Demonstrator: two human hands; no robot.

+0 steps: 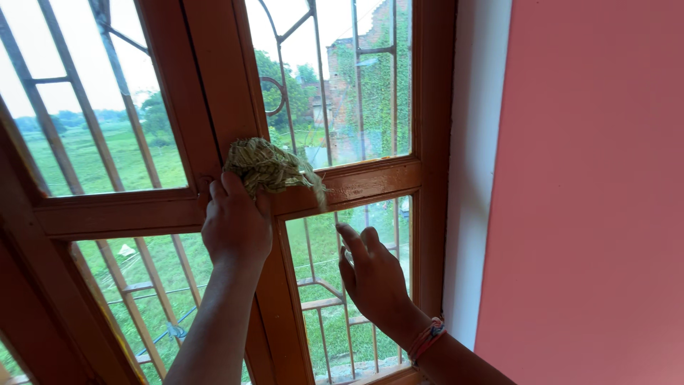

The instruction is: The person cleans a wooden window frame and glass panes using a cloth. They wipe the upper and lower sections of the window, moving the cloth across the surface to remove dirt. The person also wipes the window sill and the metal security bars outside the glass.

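My left hand (pixel 235 224) grips a bunched yellowish-green cloth (pixel 269 166) and presses it against the brown wooden window frame (pixel 370 182) where the upright meets the crossbar. My right hand (pixel 372 274) lies flat with fingers spread on the lower right glass pane (pixel 388 235), holding nothing. Coloured thread bands circle my right wrist.
A metal grille (pixel 324 303) runs behind the panes. Outside lie green fields, trees and a brick building overgrown with creepers. A white strip of wall (pixel 479 142) and a pink wall (pixel 598 192) stand to the right of the window.
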